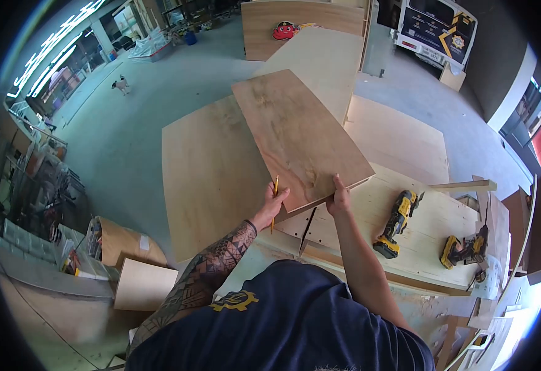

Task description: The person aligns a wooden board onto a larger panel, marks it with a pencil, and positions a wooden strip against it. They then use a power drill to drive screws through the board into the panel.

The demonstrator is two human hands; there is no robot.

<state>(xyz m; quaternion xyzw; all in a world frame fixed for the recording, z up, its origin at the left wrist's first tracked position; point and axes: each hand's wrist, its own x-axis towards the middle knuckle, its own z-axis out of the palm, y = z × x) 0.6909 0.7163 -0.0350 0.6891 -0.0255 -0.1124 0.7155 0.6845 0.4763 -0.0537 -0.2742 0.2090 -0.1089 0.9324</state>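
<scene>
A rectangular plywood panel (301, 133) is held in front of me, sloping away over the larger boards. My left hand (270, 205) is closed at its near left corner, with a yellow pencil (276, 184) upright in the same grip. Near the right corner, my right hand (339, 199) grips the front edge, thumb on top and fingers hidden underneath. Below the panel lies a wide plywood sheet (202, 167) on the left. To the right of my right hand, a yellow and black power tool (397, 224) and a cordless drill (466, 247) rest on a pale wooden worktop (431, 216).
A wooden strip (465, 185) juts across the worktop's far right. Paper-wrapped material (128, 242) and a small board (143, 284) stand at lower left. Farther off are a dog (121, 85) on the concrete floor, a wooden counter (261, 31) and a parked van (436, 31).
</scene>
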